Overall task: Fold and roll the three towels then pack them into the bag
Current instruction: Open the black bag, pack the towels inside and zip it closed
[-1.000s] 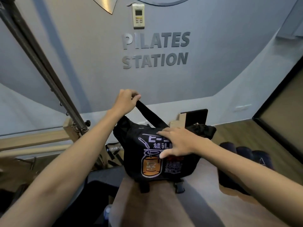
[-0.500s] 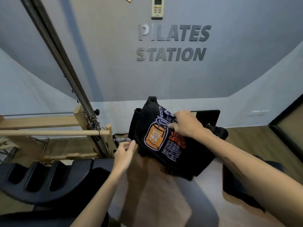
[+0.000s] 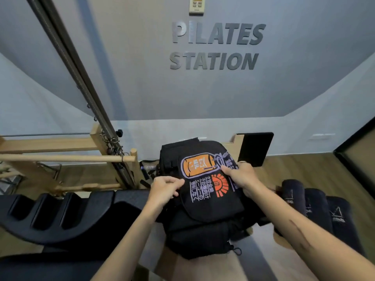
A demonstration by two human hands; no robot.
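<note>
A black bag (image 3: 205, 216) with an orange and purple print on its flap lies flat on a brown wooden surface (image 3: 203, 268) in front of me. My left hand (image 3: 164, 188) pinches the flap's left edge. My right hand (image 3: 241, 176) grips the flap's right edge near the print. Three dark rolled towels (image 3: 316, 201) lie side by side to the right of the bag, partly hidden behind my right forearm.
A black curved padded piece of equipment (image 3: 60, 216) sits at the left. Behind it stands a wooden frame with a dowel (image 3: 67, 158) and long metal springs (image 3: 81, 78). A black panel (image 3: 254, 148) stands behind the bag by the wall.
The bag has gone from hanging by its strap to lying flat, turned sideways. My left hand let go of the strap and came down to the flap's left edge. The camera tilted down.
</note>
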